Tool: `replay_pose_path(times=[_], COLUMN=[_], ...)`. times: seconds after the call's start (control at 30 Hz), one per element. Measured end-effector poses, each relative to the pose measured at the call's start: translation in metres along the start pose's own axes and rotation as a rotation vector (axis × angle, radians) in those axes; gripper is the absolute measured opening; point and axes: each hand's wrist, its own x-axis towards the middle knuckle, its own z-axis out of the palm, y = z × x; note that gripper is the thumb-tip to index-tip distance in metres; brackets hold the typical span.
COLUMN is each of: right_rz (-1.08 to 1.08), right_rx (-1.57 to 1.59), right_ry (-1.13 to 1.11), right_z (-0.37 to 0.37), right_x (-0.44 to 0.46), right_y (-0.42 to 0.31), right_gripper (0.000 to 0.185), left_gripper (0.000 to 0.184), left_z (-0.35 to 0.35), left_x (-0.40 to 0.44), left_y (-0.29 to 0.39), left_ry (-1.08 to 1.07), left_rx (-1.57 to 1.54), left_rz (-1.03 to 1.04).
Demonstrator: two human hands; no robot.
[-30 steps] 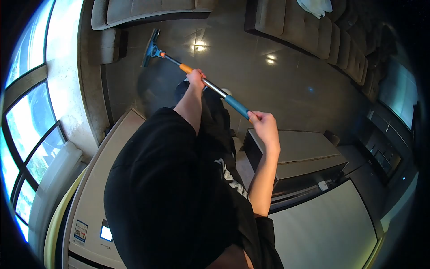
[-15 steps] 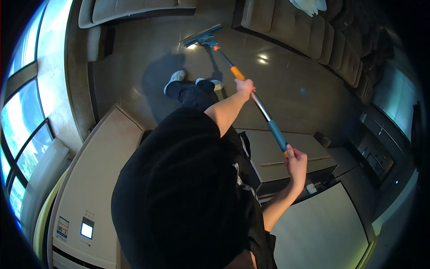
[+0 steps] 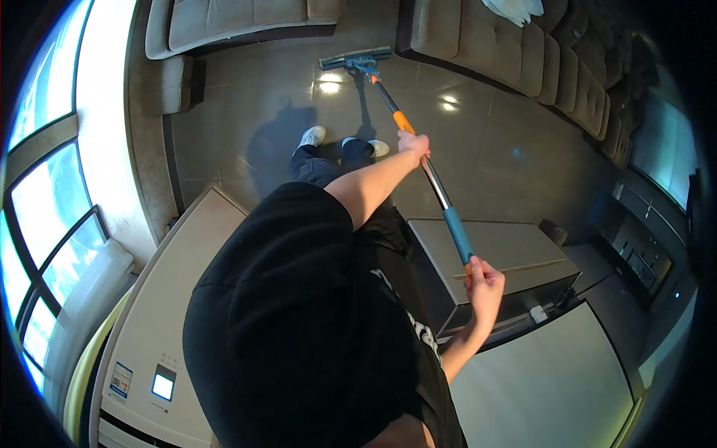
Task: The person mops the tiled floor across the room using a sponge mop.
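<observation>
Squeegee mop [image 3: 435, 183] slanted outward, left hand [image 3: 413, 145] gripping partway along, right hand [image 3: 485, 284] at the end, fingers [image 3: 477, 266] closed around it, apparently for leverage.

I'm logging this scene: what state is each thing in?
Bare left hand: closed around silver metal pole
Bare right hand: closed at the pole's near end
Wide blue tool head: attached, floor contact unclear
Dark grey tiled floor: shiny, reflecting light
White bundle: crumpled, on brown padded sofa
White shoes: apart, on floor
Small square display: lit
</observation>
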Motion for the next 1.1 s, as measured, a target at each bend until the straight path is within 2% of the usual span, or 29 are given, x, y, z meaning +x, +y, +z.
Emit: replay_pose_path(times=[0.07,0.17,0.37,0.43,0.5,0.57,0.67,0.77,0.83,0.93,1.0,1.1], right_rz=[-0.055,-0.115,-0.24,-0.248,-0.195,-0.147,-0.127,0.002,0.057,0.246,0.338,0.358], right_rx=[0.033,0.065,0.026,0.057,0.071,0.03,-0.027,-0.125,-0.129,-0.035,-0.011,0.003], right_ry=[0.008,0.035,0.193,0.238,0.233,0.212,0.108,-0.087,-0.128,-0.281,-0.371,-0.511], right_z=[0.021,0.055,0.074,0.082,0.073,0.037,0.014,0.02,0.03,0.037,0.031,0.013], right_x=[0.003,0.022,0.066,0.069,0.08,0.12,0.152,0.125,0.101,0.061,0.038,0.025], right_y=[0.003,0.006,0.005,0.006,0.001,-0.012,0.001,0.028,0.064,0.067,0.069,0.052], right_gripper=[0.019,0.021,0.025,0.023,0.021,0.021,0.021,0.024,0.025,0.025,0.026,0.026], left_gripper=[0.037,0.04,0.04,0.041,0.045,0.048,0.047,0.043,0.04,0.041,0.04,0.034], left_z=[-0.01,-0.02,-0.007,-0.015,-0.006,0.034,0.053,0.031,0.004,-0.019,-0.031,-0.044], left_x=[0.03,0.064,0.116,0.12,0.122,0.125,0.132,0.137,0.12,0.093,0.071,0.05], left_y=[0.004,0.028,0.054,0.052,0.054,0.066,0.062,0.015,-0.005,-0.03,-0.044,-0.053], left_ry=[0.024,-0.062,-0.127,-0.107,-0.106,-0.092,-0.045,-0.025,-0.022,0.047,0.02,-0.056], left_rx=[-0.032,-0.109,-0.347,-0.315,-0.267,-0.264,-0.209,-0.1,-0.016,0.056,0.058,0.038], left_rz=[0.042,0.095,0.043,-0.017,-0.092,-0.099,-0.102,-0.054,-0.043,-0.071,-0.12,-0.222])
